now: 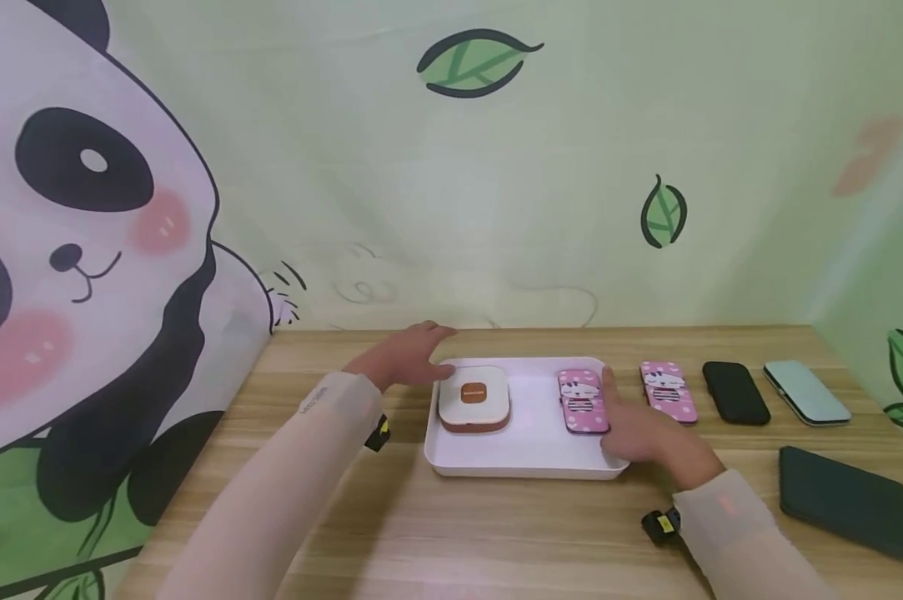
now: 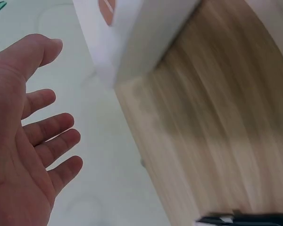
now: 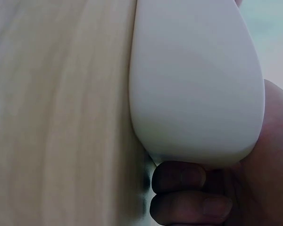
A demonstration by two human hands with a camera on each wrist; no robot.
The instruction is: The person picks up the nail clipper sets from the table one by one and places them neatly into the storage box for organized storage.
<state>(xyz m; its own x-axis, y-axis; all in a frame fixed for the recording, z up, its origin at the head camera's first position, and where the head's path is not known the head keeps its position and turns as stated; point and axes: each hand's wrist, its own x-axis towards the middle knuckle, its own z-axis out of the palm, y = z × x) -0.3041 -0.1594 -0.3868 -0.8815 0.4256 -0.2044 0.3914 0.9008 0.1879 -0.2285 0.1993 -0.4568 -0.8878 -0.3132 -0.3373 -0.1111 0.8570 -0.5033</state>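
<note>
A white tray (image 1: 537, 454) lies on the table, holding a rounded-square white-and-brown case (image 1: 474, 412) at its left and a pink cat-print case (image 1: 584, 400) at its right. My left hand (image 1: 408, 357) is beside the tray's back left corner, fingers loosely spread; the left wrist view shows its bare palm (image 2: 19, 155) holding nothing. At the tray's right end, my right hand (image 1: 639, 429) grips the rim, close to the pink case. In the right wrist view, curled fingers (image 3: 188, 207) lie against the tray's outer wall (image 3: 198, 84).
Right of the tray stand a second pink cat-print case (image 1: 669, 392), a black case (image 1: 736, 393) and a pale blue case (image 1: 806, 392). A larger dark flat case (image 1: 849, 502) lies nearer on the right. A printed panda-and-leaf cloth (image 1: 496, 208) hangs behind the wooden table (image 1: 451, 542).
</note>
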